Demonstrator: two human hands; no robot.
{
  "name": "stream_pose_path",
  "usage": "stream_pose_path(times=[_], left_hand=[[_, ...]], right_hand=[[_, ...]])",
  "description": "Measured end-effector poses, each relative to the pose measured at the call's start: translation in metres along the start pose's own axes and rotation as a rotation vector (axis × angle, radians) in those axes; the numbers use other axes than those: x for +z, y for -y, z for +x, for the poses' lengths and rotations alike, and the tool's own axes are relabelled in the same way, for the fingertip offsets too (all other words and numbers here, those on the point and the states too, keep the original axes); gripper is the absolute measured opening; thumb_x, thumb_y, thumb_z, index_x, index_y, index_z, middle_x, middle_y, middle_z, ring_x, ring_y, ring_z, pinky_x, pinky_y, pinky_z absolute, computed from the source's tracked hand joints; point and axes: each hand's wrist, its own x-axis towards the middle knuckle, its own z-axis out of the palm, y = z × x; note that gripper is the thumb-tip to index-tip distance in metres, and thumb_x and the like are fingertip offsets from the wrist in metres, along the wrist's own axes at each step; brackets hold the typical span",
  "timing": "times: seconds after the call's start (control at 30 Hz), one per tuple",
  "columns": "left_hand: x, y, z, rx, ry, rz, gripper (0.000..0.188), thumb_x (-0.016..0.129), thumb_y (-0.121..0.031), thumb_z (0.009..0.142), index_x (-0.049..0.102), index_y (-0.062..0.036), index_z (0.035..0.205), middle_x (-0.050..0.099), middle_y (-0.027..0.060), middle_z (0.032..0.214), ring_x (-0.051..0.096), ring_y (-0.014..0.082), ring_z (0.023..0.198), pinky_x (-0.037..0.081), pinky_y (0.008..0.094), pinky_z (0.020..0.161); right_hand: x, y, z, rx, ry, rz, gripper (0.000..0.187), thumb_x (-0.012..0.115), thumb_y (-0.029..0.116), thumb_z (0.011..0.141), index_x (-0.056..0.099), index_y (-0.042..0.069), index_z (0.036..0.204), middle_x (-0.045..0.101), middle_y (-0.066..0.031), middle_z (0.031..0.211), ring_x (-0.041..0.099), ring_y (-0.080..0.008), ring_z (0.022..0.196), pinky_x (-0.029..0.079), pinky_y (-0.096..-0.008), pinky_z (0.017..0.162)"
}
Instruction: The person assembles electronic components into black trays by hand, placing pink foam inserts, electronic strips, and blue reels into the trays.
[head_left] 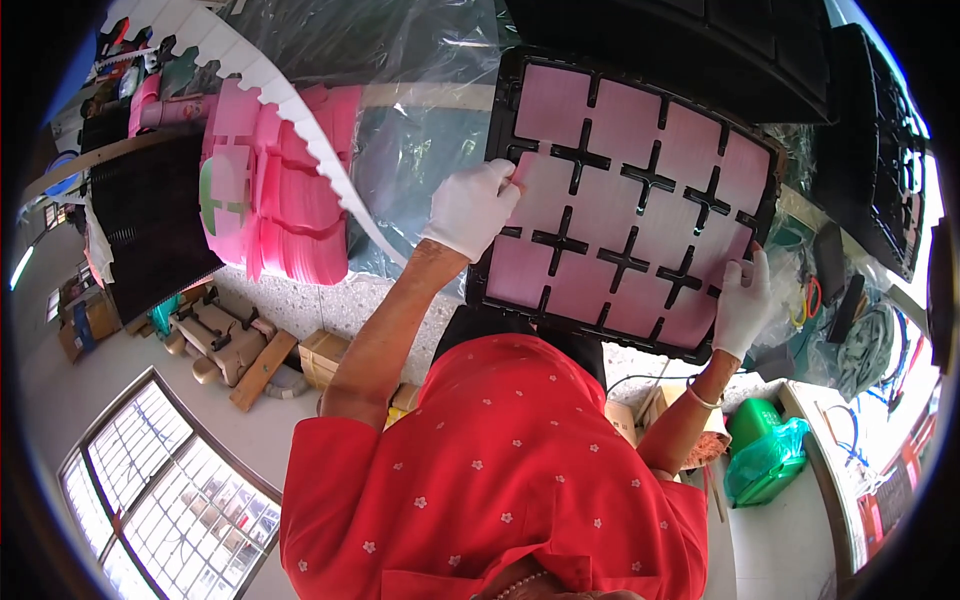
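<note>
A black plastic tray [512, 92] lies tilted on the table in front of me. Inside it rests a pink sheet [545, 190] with cross-shaped cutouts, and raised black crosses of the tray show through them. My left hand [470, 212], in a white glove, is closed on the sheet's left edge, thumb and fingers pinching it. At the lower right edge of the sheet is my right hand [742, 305], also gloved, its fingers curled over the sheet and the tray's rim. Part of its grip is hidden.
Left of the tray, a stack of pink cut sheets [305, 225] lies beside black sheets [155, 225]. A white notched strip [290, 100] arches over them. Black trays stand behind [690, 50] and at right [868, 150]. Scissors [812, 296] lie at right, above a green bin [770, 465].
</note>
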Motion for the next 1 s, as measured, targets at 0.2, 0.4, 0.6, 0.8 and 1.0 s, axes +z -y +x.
stream_pose_path(times=[0.2,0.4,0.6,0.8,1.0], left_hand=[[0.001,0.000,0.001,0.047,-0.006,0.023,0.023,0.058,-0.025,0.087,0.065,-0.0074,0.100,0.070,0.0125,0.089,0.067,0.0351,0.083,0.053,0.0441,0.075],[0.010,0.007,0.000,0.127,-0.138,-0.036,0.016,0.067,-0.018,0.084,0.063,-0.0040,0.090,0.066,0.0149,0.074,0.065,0.0356,0.068,0.051,0.0416,0.060],[0.009,0.003,-0.002,0.052,-0.074,-0.014,0.019,0.060,-0.022,0.086,0.063,-0.0061,0.096,0.068,0.0141,0.084,0.066,0.0366,0.080,0.053,0.0457,0.072],[0.007,0.002,-0.004,0.034,-0.053,-0.007,0.020,0.060,-0.024,0.086,0.063,-0.0063,0.096,0.069,0.0142,0.085,0.067,0.0365,0.081,0.053,0.0460,0.072],[0.008,-0.001,-0.005,0.024,-0.043,0.025,0.021,0.060,-0.024,0.087,0.063,-0.0058,0.096,0.069,0.0141,0.086,0.067,0.0365,0.081,0.054,0.0457,0.072]], right_hand=[[-0.002,0.004,0.000,0.032,0.003,0.009,0.035,0.062,0.013,0.086,0.062,0.006,0.120,0.071,-0.0086,0.080,0.067,-0.0211,0.068,0.052,-0.0334,0.067],[0.001,0.004,0.000,0.031,0.001,-0.030,0.036,0.061,0.013,0.086,0.062,0.009,0.122,0.071,-0.0083,0.080,0.068,-0.0244,0.070,0.052,-0.0365,0.068],[0.002,0.010,0.000,0.037,-0.004,-0.122,0.038,0.060,0.016,0.086,0.062,0.011,0.123,0.071,-0.0081,0.083,0.068,-0.0286,0.075,0.053,-0.0393,0.069],[0.009,0.004,-0.002,-0.004,-0.032,-0.226,0.035,0.061,0.020,0.087,0.060,0.011,0.120,0.069,-0.0091,0.085,0.067,-0.0317,0.076,0.052,-0.0432,0.068],[0.011,0.003,0.000,-0.067,-0.063,-0.315,0.033,0.061,0.020,0.087,0.059,0.010,0.119,0.067,-0.0114,0.091,0.066,-0.0333,0.080,0.052,-0.0444,0.067]])
